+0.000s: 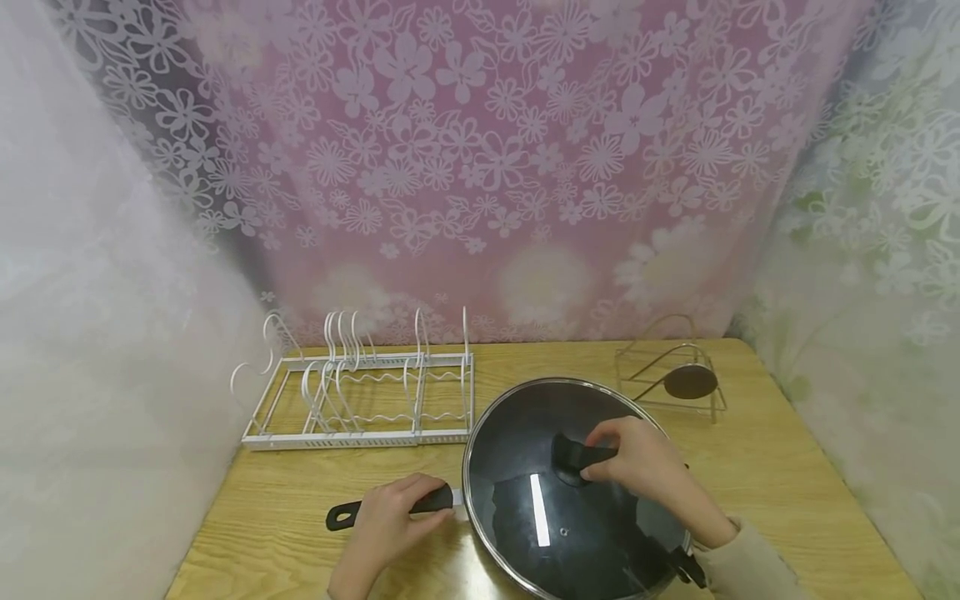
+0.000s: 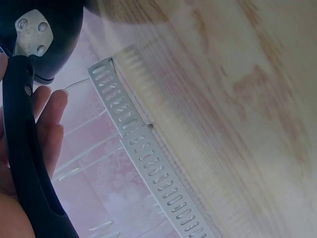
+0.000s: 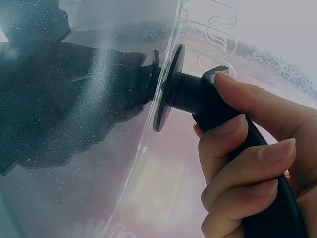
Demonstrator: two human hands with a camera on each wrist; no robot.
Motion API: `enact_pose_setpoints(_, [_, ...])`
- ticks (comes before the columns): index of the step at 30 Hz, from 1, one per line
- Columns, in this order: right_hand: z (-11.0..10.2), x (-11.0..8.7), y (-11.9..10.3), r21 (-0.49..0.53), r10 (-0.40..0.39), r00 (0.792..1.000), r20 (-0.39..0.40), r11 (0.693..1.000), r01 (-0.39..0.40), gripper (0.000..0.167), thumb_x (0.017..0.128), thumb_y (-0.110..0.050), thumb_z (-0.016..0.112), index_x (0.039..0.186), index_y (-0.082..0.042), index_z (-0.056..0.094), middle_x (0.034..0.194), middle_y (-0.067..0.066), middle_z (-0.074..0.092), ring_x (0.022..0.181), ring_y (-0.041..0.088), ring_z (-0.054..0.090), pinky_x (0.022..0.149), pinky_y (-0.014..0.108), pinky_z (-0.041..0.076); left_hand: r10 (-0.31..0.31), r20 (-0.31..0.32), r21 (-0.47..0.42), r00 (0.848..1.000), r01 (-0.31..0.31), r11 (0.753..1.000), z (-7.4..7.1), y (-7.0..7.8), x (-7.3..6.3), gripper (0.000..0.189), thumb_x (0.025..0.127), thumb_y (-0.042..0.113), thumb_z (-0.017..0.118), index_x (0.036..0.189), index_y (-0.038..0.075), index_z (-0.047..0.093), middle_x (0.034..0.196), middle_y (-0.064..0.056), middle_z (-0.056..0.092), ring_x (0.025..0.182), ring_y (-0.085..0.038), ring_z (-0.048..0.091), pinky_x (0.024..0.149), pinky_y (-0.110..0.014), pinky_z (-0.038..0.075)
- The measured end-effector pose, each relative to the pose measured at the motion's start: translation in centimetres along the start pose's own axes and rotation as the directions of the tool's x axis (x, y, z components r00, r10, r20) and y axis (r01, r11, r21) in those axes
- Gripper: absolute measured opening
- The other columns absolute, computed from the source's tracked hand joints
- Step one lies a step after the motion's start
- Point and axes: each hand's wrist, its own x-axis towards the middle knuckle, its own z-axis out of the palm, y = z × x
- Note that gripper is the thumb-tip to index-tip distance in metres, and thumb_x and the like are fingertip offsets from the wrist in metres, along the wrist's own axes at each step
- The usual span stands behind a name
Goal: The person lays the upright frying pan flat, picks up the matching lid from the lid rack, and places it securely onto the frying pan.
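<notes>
A wide black wok (image 2: 59,29) with a long black handle stands at the front of the table, covered by a glass lid (image 1: 517,433) with a metal rim. My left hand (image 1: 393,517) grips the wok's long handle (image 2: 22,134), fingers on one side and thumb on the other. On top of the lid, my right hand (image 1: 637,462) holds the black lid handle (image 3: 218,101), its fingers curled round the grip in the right wrist view. A small black side handle (image 1: 686,567) shows near my right sleeve. The lid hides most of the wok in the head view.
Behind my left hand lies a white expandable rack (image 1: 337,442) with upright wire dividers. A wire stand (image 1: 675,404) with a dark round disc is at the back right of the wooden table (image 1: 787,467). Flowered curtains (image 1: 480,208) close in the back and sides.
</notes>
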Motion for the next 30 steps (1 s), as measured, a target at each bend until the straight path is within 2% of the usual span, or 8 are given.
enact_pose_setpoints(7, [0.05,0.04,0.07,-0.020,-0.008,1.000,-0.011,1.000,0.008,0.032,0.065,-0.029,0.090,0.092,-0.021,0.075,0.083,-0.004,0.065,0.073,0.013,0.056,0.060,0.035,0.047,-0.001,0.009,-0.009,1.000,0.001,1.000,0.00,-0.04,0.15,0.034,0.068,0.025,0.092,0.096,0.016,0.075,0.092,0.007,0.073,0.073,-0.007,0.070,0.059,-0.022,0.055])
enact_pose_setpoints(14, [-0.01,-0.09,0.24,-0.054,-0.049,0.999,-0.021,0.997,0.047,0.033,0.065,-0.031,0.090,0.093,-0.022,0.075,0.085,-0.004,0.067,0.075,0.013,0.058,0.062,0.038,0.048,0.001,0.003,-0.018,1.000,-0.001,1.000,0.06,-0.04,0.27,0.035,0.067,0.025,0.092,0.096,0.017,0.075,0.093,0.008,0.074,0.074,-0.006,0.070,0.059,-0.019,0.054])
enact_pose_setpoints(20, [0.07,-0.16,-0.06,-0.045,-0.043,0.999,-0.016,0.998,0.042,0.033,0.067,-0.032,0.089,0.095,-0.021,0.074,0.077,-0.005,0.064,0.067,0.013,0.054,0.056,0.035,0.045,0.001,-0.011,-0.014,1.000,-0.001,1.000,0.27,-0.18,0.37,0.035,0.067,0.024,0.092,0.097,0.017,0.075,0.093,0.008,0.074,0.074,-0.007,0.070,0.059,-0.021,0.055])
enact_pose_setpoints(30, [0.28,-0.36,-0.27,-0.056,-0.052,0.999,0.010,0.997,0.053,0.033,0.069,-0.030,0.088,0.098,-0.020,0.075,0.075,-0.006,0.063,0.063,0.012,0.052,0.055,0.034,0.043,-0.016,-0.001,-0.016,1.000,0.016,1.000,0.22,-0.15,0.07,0.034,0.066,0.027,0.092,0.095,0.019,0.076,0.092,0.008,0.074,0.073,-0.006,0.071,0.059,-0.018,0.054])
